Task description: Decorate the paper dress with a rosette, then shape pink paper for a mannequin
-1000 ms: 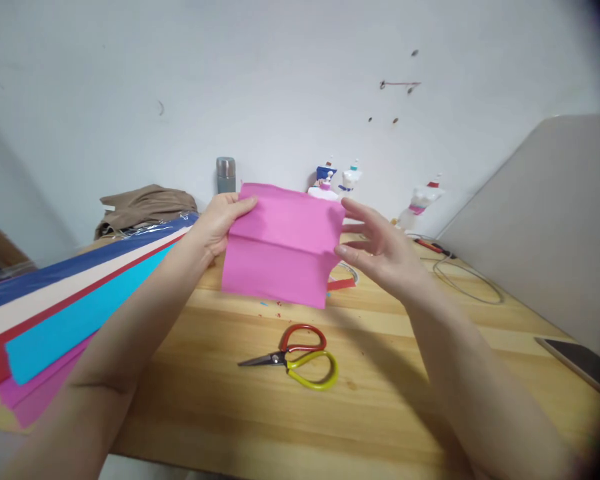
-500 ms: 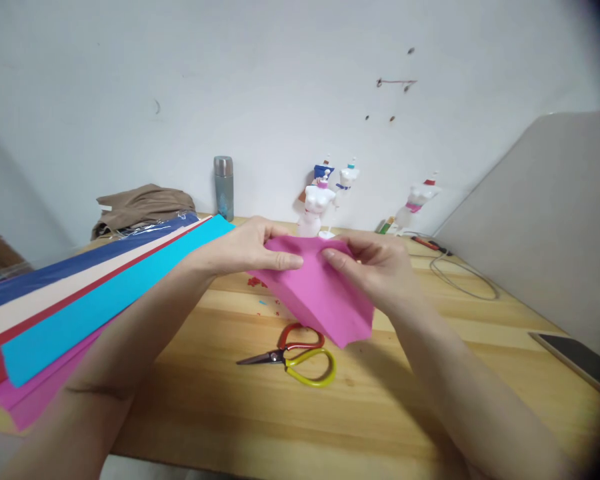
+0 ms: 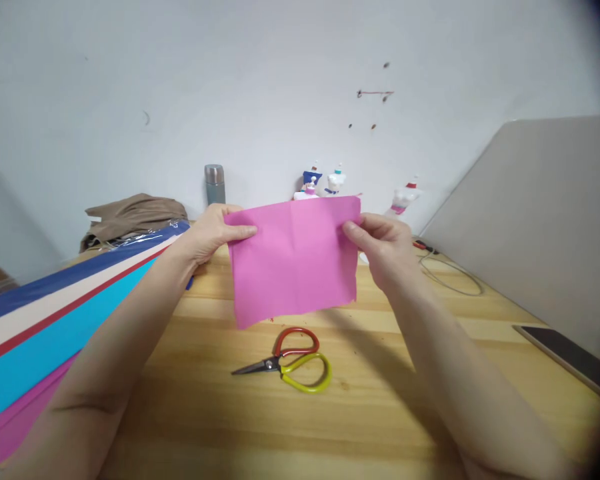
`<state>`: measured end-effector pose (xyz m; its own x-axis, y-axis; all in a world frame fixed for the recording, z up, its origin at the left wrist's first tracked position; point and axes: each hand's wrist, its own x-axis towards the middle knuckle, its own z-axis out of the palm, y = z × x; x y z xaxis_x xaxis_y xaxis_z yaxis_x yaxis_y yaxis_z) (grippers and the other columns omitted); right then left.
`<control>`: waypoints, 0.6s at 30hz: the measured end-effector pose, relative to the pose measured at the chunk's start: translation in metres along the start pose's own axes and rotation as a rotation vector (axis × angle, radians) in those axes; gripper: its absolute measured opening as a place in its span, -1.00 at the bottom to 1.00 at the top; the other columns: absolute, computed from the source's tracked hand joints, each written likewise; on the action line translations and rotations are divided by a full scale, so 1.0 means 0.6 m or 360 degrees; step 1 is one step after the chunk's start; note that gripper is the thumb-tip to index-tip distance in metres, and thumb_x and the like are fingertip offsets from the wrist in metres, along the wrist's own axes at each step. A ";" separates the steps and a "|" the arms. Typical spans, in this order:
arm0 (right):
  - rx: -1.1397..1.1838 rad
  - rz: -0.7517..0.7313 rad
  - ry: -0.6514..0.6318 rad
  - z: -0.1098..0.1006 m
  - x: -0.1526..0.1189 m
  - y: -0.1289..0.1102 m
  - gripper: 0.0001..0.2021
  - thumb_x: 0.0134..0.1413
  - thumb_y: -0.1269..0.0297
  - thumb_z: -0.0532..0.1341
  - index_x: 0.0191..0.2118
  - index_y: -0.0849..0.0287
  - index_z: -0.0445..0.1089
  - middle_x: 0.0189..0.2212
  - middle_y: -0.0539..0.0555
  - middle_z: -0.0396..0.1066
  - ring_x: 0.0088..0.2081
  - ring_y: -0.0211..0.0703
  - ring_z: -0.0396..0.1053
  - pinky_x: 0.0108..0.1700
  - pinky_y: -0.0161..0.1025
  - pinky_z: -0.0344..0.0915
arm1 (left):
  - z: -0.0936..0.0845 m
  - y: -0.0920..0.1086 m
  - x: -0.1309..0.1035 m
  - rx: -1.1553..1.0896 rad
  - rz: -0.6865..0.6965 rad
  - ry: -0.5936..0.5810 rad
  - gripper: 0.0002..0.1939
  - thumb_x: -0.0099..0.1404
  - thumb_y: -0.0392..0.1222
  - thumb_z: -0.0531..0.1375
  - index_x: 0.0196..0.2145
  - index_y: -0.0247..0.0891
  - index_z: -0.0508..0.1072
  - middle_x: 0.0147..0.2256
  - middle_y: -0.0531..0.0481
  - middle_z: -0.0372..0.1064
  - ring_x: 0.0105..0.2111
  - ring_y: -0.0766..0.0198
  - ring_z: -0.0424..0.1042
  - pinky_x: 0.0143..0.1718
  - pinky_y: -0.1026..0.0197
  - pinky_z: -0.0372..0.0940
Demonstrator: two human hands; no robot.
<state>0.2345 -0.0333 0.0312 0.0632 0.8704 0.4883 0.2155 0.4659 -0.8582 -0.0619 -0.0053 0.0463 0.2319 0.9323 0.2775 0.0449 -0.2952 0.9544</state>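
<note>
Stretched between my hands is a pink sheet of crepe paper or similar material (image 3: 295, 263), spread nearly flat with a faint crease down its middle. My left hand (image 3: 217, 233) pinches its upper left corner, thumb in front. At the upper right edge, my right hand (image 3: 383, 243) grips it the same way. Below the sheet, scissors (image 3: 275, 363) with one red and one yellow handle lie on the wooden table, blades pointing left. Behind the sheet, small white mannequin figures (image 3: 336, 181) are partly hidden.
Long coloured sheets (image 3: 70, 320) lie at the left beside a brown cloth (image 3: 135, 217). A flask (image 3: 215, 185) stands by the wall. Another mannequin (image 3: 405, 197), a cable (image 3: 450, 283) and a phone (image 3: 570, 360) are to the right.
My hands have moved apart, my left one leftward. The pink sheet, folded and slanted before, is now opened out wide and raised upright in front of the mannequins.
</note>
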 end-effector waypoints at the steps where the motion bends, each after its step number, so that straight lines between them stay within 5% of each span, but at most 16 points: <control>1: -0.0012 -0.0031 0.0017 0.000 0.001 0.000 -0.80 0.00 0.05 0.44 -0.43 0.01 0.49 -0.49 0.02 0.49 -0.40 -0.03 0.45 -0.34 -0.08 0.38 | 0.001 0.002 0.000 0.0030 0.0017 0.0023 -0.71 -0.13 -0.21 0.53 -0.45 -0.33 0.58 -0.45 0.00 0.51 -0.46 0.31 0.40 -0.41 0.29 0.30; 9: 0.0308 0.0158 0.0075 0.002 0.009 -0.003 -0.76 -0.27 0.18 0.46 -0.35 -0.01 0.55 -0.55 -0.05 0.44 -0.54 -0.17 0.26 -0.47 -0.18 0.21 | -0.001 0.007 -0.003 -0.0098 0.0195 0.0082 -0.62 -0.11 -0.16 0.57 -0.32 -0.33 0.65 -0.32 -0.07 0.61 -0.33 0.20 0.54 -0.27 0.22 0.46; 18: 0.0470 0.0247 -0.0045 0.007 0.015 0.001 -0.80 -0.25 0.20 0.36 -0.41 0.03 0.38 -0.58 -0.07 0.28 -0.53 -0.18 0.24 -0.42 -0.16 0.25 | -0.007 -0.003 0.000 -0.0516 0.0306 0.0105 -0.62 -0.14 -0.17 0.62 -0.31 -0.18 0.70 -0.38 -0.02 0.62 -0.40 0.25 0.56 -0.29 0.23 0.52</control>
<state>0.2312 -0.0243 0.0344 0.0449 0.9367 0.3472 -0.0865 0.3499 -0.9328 -0.0657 -0.0037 0.0450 0.1424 0.8808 0.4515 -0.3057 -0.3947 0.8665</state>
